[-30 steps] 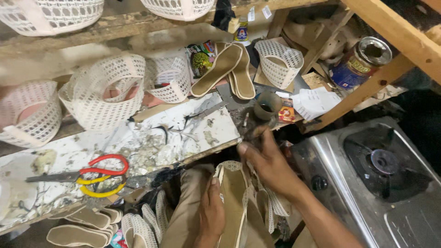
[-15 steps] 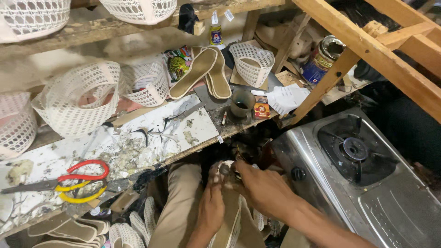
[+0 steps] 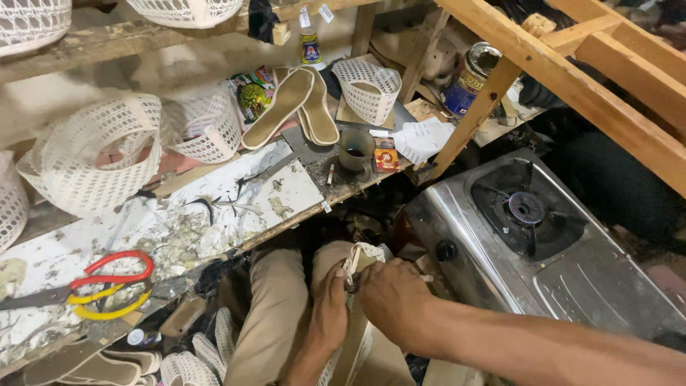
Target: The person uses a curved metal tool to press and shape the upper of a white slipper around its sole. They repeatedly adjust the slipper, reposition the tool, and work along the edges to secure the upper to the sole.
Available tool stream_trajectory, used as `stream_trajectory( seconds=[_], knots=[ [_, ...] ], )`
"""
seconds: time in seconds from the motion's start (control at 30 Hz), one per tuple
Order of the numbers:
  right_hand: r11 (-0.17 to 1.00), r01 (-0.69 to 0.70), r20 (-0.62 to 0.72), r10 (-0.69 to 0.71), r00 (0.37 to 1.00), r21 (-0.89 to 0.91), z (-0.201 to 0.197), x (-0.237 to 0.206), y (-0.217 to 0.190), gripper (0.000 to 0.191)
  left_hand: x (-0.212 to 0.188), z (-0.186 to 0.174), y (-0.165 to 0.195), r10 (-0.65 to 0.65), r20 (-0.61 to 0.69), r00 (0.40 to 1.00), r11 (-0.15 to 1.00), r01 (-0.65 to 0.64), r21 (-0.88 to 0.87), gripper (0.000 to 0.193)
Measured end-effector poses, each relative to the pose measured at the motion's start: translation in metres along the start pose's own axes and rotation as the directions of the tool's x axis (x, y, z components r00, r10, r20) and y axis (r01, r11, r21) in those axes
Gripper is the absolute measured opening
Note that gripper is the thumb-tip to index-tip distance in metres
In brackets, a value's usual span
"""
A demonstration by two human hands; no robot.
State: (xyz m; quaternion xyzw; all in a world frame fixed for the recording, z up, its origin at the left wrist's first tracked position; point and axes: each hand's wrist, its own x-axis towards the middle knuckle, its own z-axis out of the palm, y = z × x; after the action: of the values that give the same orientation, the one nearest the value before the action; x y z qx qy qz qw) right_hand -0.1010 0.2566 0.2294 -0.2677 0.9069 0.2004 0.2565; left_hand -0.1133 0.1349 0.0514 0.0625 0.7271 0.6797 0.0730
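Since the earlier frame both hands have dropped from the front edge of the workbench into the lap. The left hand and the right hand now meet at the top end of the shoe sole.

The sole stands upright between the knees, below the bench's front edge. Its white mesh strap curls over the tip, just above the fingers.

Both hands are closed in a pinch on the sole's tip. The fingertips are partly hidden, so the exact contact cannot be told.

Judged best practice: keep the sole braced against the thigh, hold the strap edge flush with the rim, and press evenly.
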Motion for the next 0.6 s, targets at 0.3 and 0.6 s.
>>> stream_trajectory(
  seconds=[0.3,0.6],
  knots=[
    [0.95,0.07,-0.279,0.018,0.96,0.303,0.03,0.02,0.026,0.043,-0.005,-0.051,0.015,-0.085,0.236,0.968,0.96,0.143,-0.239,0.056],
    [0.994,-0.041,-0.145,0.056,0.988,0.102,0.02,0.011,0.021,0.029,-0.021,-0.02,0.03,0.162,0.026,0.986,0.924,-0.161,0.347,0.044]
  ],
)
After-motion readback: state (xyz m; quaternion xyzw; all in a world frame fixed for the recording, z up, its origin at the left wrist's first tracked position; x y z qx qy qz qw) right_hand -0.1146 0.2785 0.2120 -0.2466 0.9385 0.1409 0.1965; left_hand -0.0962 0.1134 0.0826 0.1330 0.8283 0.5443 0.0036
